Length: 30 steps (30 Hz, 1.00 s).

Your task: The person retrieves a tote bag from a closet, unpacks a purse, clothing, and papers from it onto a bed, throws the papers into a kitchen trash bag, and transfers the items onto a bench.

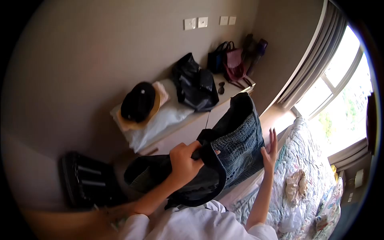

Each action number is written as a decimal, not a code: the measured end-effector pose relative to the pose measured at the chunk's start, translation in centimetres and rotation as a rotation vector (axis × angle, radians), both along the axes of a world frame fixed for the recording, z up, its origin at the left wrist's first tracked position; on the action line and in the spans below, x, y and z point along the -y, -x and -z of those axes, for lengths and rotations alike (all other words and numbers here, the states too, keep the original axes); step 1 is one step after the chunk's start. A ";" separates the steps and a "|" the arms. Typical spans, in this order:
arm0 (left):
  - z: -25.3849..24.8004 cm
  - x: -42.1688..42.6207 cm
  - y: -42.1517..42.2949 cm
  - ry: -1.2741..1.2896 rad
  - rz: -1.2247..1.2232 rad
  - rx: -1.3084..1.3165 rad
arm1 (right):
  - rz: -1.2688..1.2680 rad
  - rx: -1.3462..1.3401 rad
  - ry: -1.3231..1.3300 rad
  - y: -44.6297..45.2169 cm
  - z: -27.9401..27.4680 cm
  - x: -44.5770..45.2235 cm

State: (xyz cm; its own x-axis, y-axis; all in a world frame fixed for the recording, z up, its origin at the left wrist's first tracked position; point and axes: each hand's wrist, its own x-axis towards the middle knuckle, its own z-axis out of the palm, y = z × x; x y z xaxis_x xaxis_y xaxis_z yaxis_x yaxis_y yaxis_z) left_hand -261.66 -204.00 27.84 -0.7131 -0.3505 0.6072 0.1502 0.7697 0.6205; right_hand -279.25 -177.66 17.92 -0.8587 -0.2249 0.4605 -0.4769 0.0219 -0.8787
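A large dark blue bag [240, 140] with a woven, textured side and a black strap [221, 168] hangs in front of my body. My left hand [186, 162] is closed around the strap near its top. One end of the bag gapes toward the cabinet; the other end, in shadow, reaches left past my forearm. Beside the bag's right side, my right hand [271, 153] is raised with its fingers spread and nothing in it. Whether its palm touches the fabric is hard to tell.
A white cabinet [170, 134] along the wall bears a black cap [139, 102], a black leather bag [194, 84], sunglasses [221, 87] and a maroon backpack [235, 66]. An open black case [90, 180] lies at left. The bed [304, 154] with a floral quilt stands right, by the window.
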 end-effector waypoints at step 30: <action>3.4 19.3 34.4 -0.262 -0.930 0.118 | 0.152 0.641 -1.067 40.2 19.4 44.0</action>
State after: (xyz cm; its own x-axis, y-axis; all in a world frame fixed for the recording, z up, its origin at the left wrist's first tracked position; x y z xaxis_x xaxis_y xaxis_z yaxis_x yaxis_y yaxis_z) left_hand -296.05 -223.32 24.43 -0.1346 -0.9182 0.3724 -0.5219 0.3852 0.7611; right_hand -319.43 -221.63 -1.44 -0.9106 -0.1066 -0.3994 0.0994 0.8813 -0.4620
